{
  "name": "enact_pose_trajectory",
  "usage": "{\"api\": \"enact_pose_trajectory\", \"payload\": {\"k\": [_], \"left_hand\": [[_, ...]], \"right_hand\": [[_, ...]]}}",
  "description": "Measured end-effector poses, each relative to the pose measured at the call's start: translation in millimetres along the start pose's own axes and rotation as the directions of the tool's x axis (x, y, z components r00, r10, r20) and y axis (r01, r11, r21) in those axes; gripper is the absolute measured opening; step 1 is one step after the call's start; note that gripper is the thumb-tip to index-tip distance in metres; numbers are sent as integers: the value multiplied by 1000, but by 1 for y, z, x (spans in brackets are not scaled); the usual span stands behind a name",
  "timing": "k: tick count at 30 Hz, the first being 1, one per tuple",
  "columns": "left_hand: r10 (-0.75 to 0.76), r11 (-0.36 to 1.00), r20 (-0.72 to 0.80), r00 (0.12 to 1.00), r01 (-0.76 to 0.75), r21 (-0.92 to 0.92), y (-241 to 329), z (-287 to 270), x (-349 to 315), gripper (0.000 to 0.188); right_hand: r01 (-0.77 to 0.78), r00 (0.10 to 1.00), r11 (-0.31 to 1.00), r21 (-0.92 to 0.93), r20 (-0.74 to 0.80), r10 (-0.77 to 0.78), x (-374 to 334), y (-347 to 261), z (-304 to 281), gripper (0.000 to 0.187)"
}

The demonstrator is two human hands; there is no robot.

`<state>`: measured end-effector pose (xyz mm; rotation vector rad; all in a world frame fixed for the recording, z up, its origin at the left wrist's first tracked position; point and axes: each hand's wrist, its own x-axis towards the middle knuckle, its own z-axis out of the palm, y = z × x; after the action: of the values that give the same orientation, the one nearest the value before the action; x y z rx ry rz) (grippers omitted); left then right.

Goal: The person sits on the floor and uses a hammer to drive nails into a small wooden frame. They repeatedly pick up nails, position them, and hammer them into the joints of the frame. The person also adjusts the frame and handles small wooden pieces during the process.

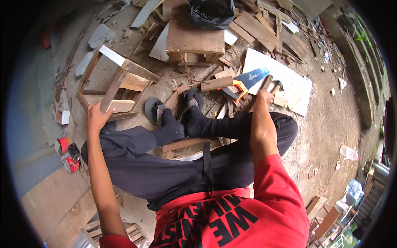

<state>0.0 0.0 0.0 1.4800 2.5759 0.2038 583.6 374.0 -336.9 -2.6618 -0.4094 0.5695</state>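
Observation:
A small wooden frame (120, 89), like a stool or box skeleton with one white-faced rail, stands tilted at the left. My left hand (98, 117) grips its near corner, thumb over a leg. At the right, my right hand (265, 98) is closed round the handle of a hammer (279, 85), just beyond my knee. A narrow brown wood strip (267, 82) runs beside that hand; whether the fingers touch it is hidden. Close by lies a handsaw (248, 80) with a blue blade and orange-black handle, partly over a white board (295, 80).
A wooden stool (195, 37) with a black plastic bag (211, 14) on it stands ahead. Loose planks (256, 31) and scraps surround my sandalled feet. Red-labelled cans (71, 164) sit at the left, a clear plastic bottle (349, 153) at the right. Concrete steps (359, 82) edge the right side.

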Motion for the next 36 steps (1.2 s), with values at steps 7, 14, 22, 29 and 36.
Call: {"api": "enact_pose_trajectory", "payload": {"k": [7,14,22,29,36], "left_hand": [[-25,995,60,998,31,-90,-1,2,15,45],[-96,992,-37,995,99,77,-5,-2,-17,52],[-39,998,-31,999,41,54,-13,5,-8,48],[-39,997,-63,997,43,68,-1,-2,-5,44],[-31,997,-13,999,32,72,-3,-7,-6,40]], "right_hand": [[-135,978,991,5,159,132,87,10,69,30],[40,988,962,269,-152,1,-38,-4,19,58],[-96,574,498,862,457,-680,-226,-39,-150,48],[68,-120,993,98,989,-89,-393,87,-214,41],[-142,-175,990,11,984,-36,-491,131,-155,40]]}}
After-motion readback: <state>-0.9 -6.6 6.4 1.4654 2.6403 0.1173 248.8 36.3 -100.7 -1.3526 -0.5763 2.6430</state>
